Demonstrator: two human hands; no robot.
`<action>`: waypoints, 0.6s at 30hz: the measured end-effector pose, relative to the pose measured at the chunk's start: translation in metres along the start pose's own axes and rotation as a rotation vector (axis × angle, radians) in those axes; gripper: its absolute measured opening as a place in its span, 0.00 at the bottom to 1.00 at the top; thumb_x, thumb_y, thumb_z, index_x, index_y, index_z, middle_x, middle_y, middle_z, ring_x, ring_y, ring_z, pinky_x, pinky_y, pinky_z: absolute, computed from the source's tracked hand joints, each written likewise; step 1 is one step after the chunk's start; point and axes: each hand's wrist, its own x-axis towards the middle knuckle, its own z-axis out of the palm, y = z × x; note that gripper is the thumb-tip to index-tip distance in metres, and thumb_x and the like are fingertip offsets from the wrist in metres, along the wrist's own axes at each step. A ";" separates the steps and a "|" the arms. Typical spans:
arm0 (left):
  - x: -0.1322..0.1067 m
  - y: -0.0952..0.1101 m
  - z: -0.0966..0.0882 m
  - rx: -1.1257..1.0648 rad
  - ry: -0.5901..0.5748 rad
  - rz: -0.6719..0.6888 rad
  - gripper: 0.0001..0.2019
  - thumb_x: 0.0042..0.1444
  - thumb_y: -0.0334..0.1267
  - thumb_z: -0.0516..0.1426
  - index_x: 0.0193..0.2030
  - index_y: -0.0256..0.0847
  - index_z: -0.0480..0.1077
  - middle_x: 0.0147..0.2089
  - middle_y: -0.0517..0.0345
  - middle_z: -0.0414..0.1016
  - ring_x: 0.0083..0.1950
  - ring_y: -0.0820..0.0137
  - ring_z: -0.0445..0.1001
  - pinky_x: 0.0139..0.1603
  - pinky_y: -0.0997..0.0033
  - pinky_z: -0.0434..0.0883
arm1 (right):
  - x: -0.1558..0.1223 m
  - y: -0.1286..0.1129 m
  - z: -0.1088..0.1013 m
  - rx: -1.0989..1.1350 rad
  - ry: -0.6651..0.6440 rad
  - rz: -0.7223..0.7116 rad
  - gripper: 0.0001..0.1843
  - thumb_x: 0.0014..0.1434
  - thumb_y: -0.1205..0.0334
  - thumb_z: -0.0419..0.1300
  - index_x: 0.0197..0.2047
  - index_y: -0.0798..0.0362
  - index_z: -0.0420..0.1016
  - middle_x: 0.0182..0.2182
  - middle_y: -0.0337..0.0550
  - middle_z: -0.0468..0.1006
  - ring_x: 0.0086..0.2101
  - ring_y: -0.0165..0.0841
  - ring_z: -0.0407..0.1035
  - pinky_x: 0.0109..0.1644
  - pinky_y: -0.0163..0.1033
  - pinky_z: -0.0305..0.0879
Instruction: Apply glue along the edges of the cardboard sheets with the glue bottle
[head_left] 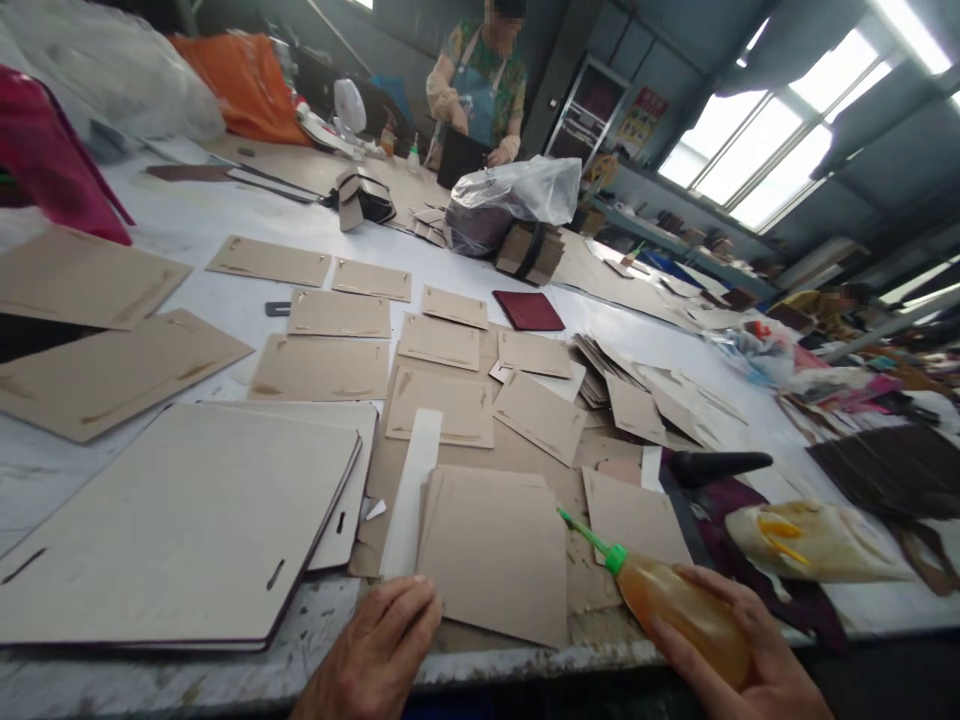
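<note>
My right hand (739, 650) grips a glue bottle (679, 605) of amber liquid with a green nozzle that points up and left over a tan cardboard piece (495, 550) at the table's near edge. My left hand (382, 645) rests with fingers bent on the table edge, its fingertips touching the lower left corner of that cardboard piece and the foot of a white strip (411, 495). A big pale board (172, 530) with slots lies to the left.
Several tan cardboard pieces (337, 315) are spread over the white table (225, 300). A maroon cover (529, 310), a black-handled tool (716, 465) and a plastic bag (814, 540) lie to the right. A person in an apron (476, 95) works at the far end.
</note>
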 end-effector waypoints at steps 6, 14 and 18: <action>0.009 0.006 -0.015 0.007 -0.128 -0.043 0.18 0.62 0.21 0.44 0.50 0.35 0.71 0.47 0.49 0.74 0.54 0.67 0.70 0.58 0.72 0.68 | 0.009 0.008 0.012 -0.080 0.081 -0.344 0.14 0.57 0.55 0.61 0.45 0.48 0.69 0.38 0.43 0.73 0.37 0.37 0.73 0.42 0.40 0.72; 0.005 -0.002 -0.008 -0.005 -0.083 0.030 0.18 0.63 0.20 0.43 0.48 0.33 0.72 0.46 0.48 0.73 0.54 0.68 0.69 0.60 0.74 0.65 | 0.016 0.004 0.008 -0.084 -0.046 -0.500 0.16 0.56 0.64 0.59 0.48 0.45 0.69 0.38 0.42 0.74 0.37 0.35 0.73 0.40 0.36 0.72; 0.001 -0.009 -0.002 -0.010 -0.007 0.097 0.19 0.64 0.24 0.43 0.50 0.35 0.72 0.45 0.49 0.74 0.51 0.70 0.71 0.58 0.77 0.66 | 0.011 -0.005 -0.014 -0.023 -0.228 -0.415 0.15 0.53 0.63 0.63 0.45 0.44 0.72 0.38 0.39 0.77 0.37 0.33 0.75 0.40 0.31 0.72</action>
